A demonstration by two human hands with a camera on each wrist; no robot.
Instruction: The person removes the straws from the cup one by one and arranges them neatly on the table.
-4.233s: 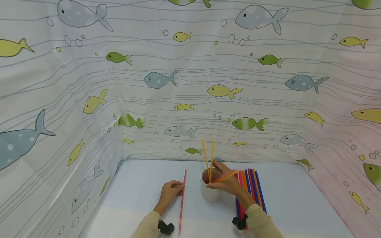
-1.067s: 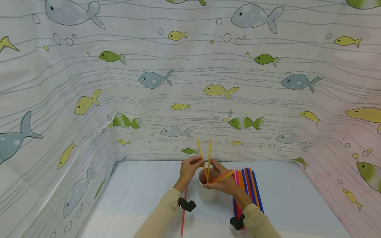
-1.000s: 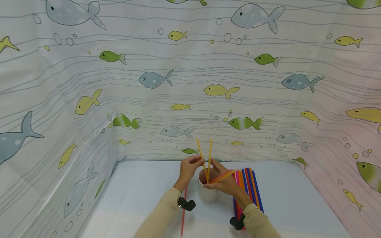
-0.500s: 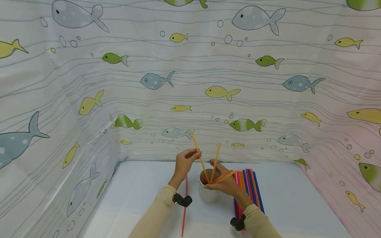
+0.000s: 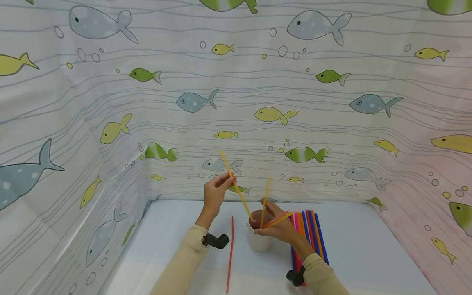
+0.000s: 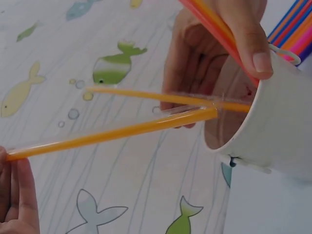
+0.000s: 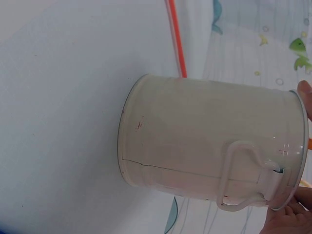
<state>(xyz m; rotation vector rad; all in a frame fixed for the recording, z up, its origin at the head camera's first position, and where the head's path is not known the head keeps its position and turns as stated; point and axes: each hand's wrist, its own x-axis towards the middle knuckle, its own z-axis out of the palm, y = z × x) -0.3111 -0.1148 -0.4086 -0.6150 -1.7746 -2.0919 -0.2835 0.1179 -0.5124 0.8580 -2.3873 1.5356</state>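
My left hand point(image 5: 216, 194) pinches a yellow-orange drinking straw point(image 5: 241, 197) partway up. In the left wrist view the straw's lower end is just outside the mouth of a white metal cup point(image 6: 282, 122). My right hand point(image 5: 278, 223) holds the cup by its rim, thumb on the near side and fingers around the far side. A second yellow straw point(image 6: 146, 96) stands inside the cup. Red and orange straws point(image 6: 214, 29) lean out under my right thumb. A small wire handle point(image 7: 226, 170) shows on the cup's side in the right wrist view.
One red straw point(image 5: 230, 254) lies lengthwise on the white table point(image 5: 162, 241), left of the cup. Beside my right forearm lies a row of blue, orange, red and pink straws point(image 5: 320, 229). A fish-patterned curtain point(image 5: 236, 90) encloses the back and sides.
My left hand left the red straw on the table, took a yellow straw standing in the cup, and drew it up and left. My right hand has stayed at the cup.
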